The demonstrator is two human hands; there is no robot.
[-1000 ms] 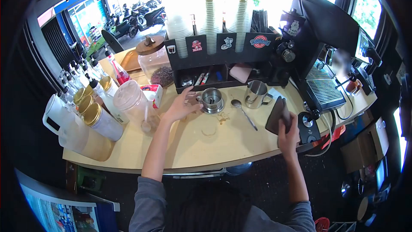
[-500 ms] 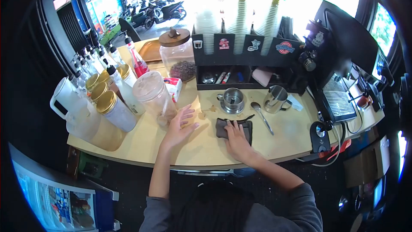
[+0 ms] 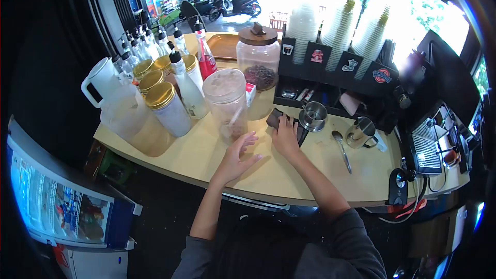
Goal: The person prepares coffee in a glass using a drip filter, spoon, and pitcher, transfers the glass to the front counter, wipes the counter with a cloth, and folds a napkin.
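Note:
My right hand (image 3: 285, 137) presses a dark cloth (image 3: 301, 135) against the wooden counter (image 3: 263, 175), fingers over its upper part. Just right of the cloth stands a metal cup on a saucer (image 3: 313, 115). My left hand (image 3: 236, 160) hovers palm inward over the counter, fingers apart and holding nothing, in front of a clear plastic jar (image 3: 226, 98). Farther right are a spoon (image 3: 343, 152) and a steel pitcher (image 3: 360, 133).
Gold-lidded jars (image 3: 169, 108), a white jug (image 3: 106, 85) and pump bottles fill the left side. Behind stand a wooden-lidded glass jar (image 3: 257, 57) and a black organiser (image 3: 330, 75) with stacked cups. An espresso machine (image 3: 428, 144) is at the right.
The cloth went from being held up at the right to lying on the counter, then moved left and back beside the cup. My left hand has left the cup. The view has shifted left.

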